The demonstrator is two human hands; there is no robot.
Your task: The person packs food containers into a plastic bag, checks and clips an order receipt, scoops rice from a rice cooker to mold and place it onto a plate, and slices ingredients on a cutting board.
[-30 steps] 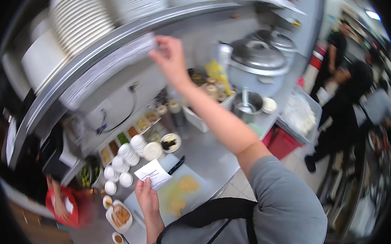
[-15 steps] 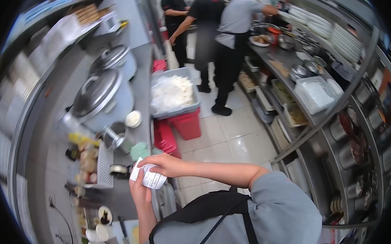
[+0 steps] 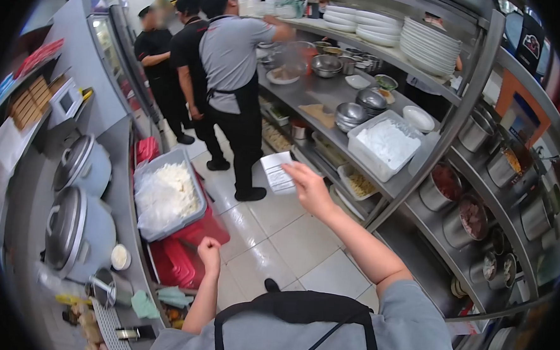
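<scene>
The right hand [image 3: 310, 188] is raised in front, with its thumb and fingers closed on a white paper slip [image 3: 276, 172], which is above the tiled floor [image 3: 289, 239]. The left hand [image 3: 210, 256] has its fingers curled into a loose fist; whether something is inside, I cannot tell. Near it, to the left, a tub [image 3: 181, 227] of white food sits above a red bin [image 3: 177, 261], beside the counter with large pots [image 3: 90, 238]. Ahead, three co-workers [image 3: 232, 68] occupy the passage. To the right, a metal post [image 3: 476, 68] stands before the table's corner, near stacked plates [image 3: 429, 48].
</scene>
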